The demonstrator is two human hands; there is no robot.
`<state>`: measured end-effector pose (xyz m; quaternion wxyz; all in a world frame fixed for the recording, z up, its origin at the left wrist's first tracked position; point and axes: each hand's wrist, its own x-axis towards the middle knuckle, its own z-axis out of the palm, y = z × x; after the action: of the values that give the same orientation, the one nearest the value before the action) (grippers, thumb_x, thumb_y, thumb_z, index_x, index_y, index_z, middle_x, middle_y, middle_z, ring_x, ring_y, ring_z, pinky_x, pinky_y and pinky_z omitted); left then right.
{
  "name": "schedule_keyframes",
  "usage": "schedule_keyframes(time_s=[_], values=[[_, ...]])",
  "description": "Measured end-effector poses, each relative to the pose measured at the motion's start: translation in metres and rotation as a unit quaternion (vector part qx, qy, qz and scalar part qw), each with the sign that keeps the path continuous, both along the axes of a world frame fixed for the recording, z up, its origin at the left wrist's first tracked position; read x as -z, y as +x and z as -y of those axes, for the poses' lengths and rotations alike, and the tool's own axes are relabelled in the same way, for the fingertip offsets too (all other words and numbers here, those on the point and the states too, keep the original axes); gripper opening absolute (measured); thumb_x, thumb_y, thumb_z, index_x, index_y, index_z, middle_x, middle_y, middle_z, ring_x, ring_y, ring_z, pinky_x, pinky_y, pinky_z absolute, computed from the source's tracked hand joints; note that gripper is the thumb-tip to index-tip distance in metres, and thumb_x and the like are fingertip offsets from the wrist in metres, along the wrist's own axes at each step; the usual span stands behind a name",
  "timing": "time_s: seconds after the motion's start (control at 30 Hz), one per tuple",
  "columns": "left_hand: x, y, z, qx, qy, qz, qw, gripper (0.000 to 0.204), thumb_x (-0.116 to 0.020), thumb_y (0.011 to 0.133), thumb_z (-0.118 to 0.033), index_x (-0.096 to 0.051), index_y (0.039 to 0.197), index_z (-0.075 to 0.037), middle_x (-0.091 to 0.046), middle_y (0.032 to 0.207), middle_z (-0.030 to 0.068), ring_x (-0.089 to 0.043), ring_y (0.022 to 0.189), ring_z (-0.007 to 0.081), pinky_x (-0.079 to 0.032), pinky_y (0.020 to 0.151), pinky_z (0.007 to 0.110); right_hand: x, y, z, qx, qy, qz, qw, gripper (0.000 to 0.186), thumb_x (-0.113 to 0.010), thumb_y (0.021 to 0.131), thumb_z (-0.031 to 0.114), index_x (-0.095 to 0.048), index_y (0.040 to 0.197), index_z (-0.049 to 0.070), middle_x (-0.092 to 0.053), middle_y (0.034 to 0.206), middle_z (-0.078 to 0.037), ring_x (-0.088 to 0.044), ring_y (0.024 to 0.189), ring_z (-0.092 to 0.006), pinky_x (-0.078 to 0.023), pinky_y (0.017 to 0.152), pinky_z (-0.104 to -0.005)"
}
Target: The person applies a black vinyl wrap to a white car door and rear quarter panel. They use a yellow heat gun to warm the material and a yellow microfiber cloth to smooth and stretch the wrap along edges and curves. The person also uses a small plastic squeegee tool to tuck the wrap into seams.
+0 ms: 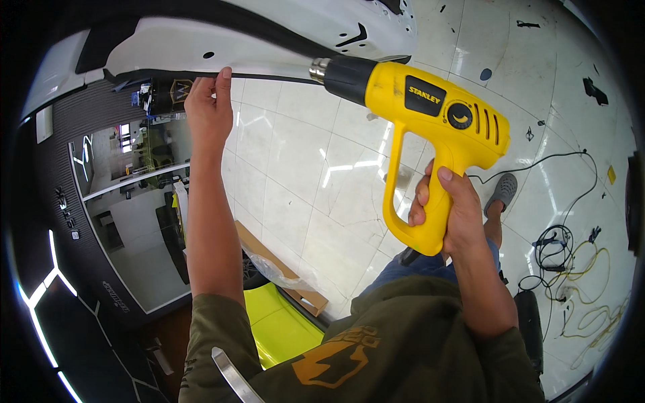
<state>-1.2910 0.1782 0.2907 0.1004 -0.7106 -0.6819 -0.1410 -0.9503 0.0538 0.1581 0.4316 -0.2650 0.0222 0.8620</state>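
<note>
A white car panel [269,43] with black edging and small holes spans the top of the view. My left hand [209,111] is raised to its lower edge, fingertips closed on the black edge strip [269,76]. My right hand [455,215] grips the handle of a yellow and black heat gun [470,127], whose metal nozzle [319,69] points left, close to the right part of that strip; whether it touches cannot be made out.
Coiled black and yellow cables [564,262] lie on tiled floor at right, with dark scraps [594,92]. Below me are a lime-green panel [272,319] and cardboard [269,262]. A dark wall with glazing [127,235] and light strips is at left. My sandalled foot [500,195] shows.
</note>
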Motion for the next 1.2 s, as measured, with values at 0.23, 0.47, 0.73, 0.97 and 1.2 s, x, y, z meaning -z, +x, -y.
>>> schedule_keyframes(time_s=[0.23,0.47,0.73,0.97,1.2], values=[[-0.008,-0.002,0.001,-0.050,0.089,0.183,0.978,0.034,-0.067,0.089,-0.029,-0.064,0.078,0.002,-0.066,0.076,0.0069,-0.058,0.067,0.0107,-0.045,0.066,0.022,0.018,0.015,0.001,0.001,0.014,0.024,1.000,0.023,-0.056,0.091,0.023,-0.047,0.103,0.006,-0.057,0.071,-0.009,-0.059,0.051,-0.0204,-0.053,0.052,-0.0334],[-0.060,0.026,0.016,0.004,0.204,0.092,0.975,0.033,-0.063,0.092,-0.028,-0.063,0.104,0.002,-0.067,0.091,0.0103,-0.064,0.084,0.0142,-0.049,0.076,0.026,0.017,0.019,0.003,-0.011,0.022,0.002,1.000,0.024,-0.057,0.091,0.023,-0.048,0.103,0.005,-0.057,0.071,-0.009,-0.059,0.052,-0.0204,-0.053,0.053,-0.0328],[-0.029,-0.005,0.069,-0.053,0.230,0.267,0.934,0.035,-0.044,0.101,-0.028,-0.059,0.108,0.004,-0.065,0.091,0.0117,-0.065,0.084,0.0191,-0.051,0.082,0.030,0.009,0.002,-0.004,-0.023,0.033,-0.056,0.998,0.025,-0.057,0.091,0.023,-0.047,0.105,0.005,-0.057,0.072,-0.009,-0.059,0.052,-0.0222,-0.052,0.053,-0.0332],[0.041,-0.001,0.098,-0.126,0.110,0.332,0.928,0.043,-0.035,0.103,-0.032,-0.060,0.099,0.003,-0.064,0.088,0.0106,-0.064,0.082,0.0193,-0.050,0.081,0.030,0.018,0.003,-0.006,-0.035,0.039,-0.076,0.996,0.024,-0.056,0.091,0.023,-0.047,0.104,0.005,-0.057,0.073,-0.010,-0.059,0.053,-0.0226,-0.051,0.053,-0.0331],[0.048,0.032,0.010,-0.024,0.195,0.230,0.953,0.046,-0.036,0.102,-0.034,-0.058,0.091,0.005,-0.063,0.077,0.0119,-0.064,0.074,0.0197,-0.052,0.073,0.030,0.046,0.026,0.011,-0.023,-0.002,0.067,0.997,0.023,-0.054,0.091,0.025,-0.047,0.101,0.006,-0.056,0.072,-0.010,-0.059,0.053,-0.0226,-0.052,0.053,-0.0335]])
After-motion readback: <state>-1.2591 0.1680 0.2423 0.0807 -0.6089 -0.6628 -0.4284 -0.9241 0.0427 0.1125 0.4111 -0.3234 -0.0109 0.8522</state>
